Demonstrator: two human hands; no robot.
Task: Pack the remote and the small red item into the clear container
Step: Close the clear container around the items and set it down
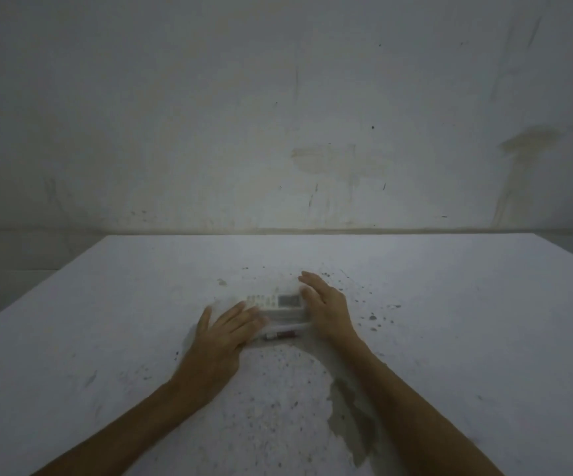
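Observation:
A white remote [274, 300] with a small grey screen lies crosswise inside a clear container [283, 318] at the middle of the table. A small red item [282, 335] lies along the container's near side, seemingly inside it. My left hand [225, 333] rests flat on the container's left end with its fingers spread over it. My right hand [324, 305] is pressed against the right end, fingers pointing away from me. The container's edges are faint and hard to trace in the dim light.
The white table [106, 338] is speckled with dark spots and has a worn grey patch [350, 420] near my right forearm. A stained wall [312, 115] stands just behind the table's far edge.

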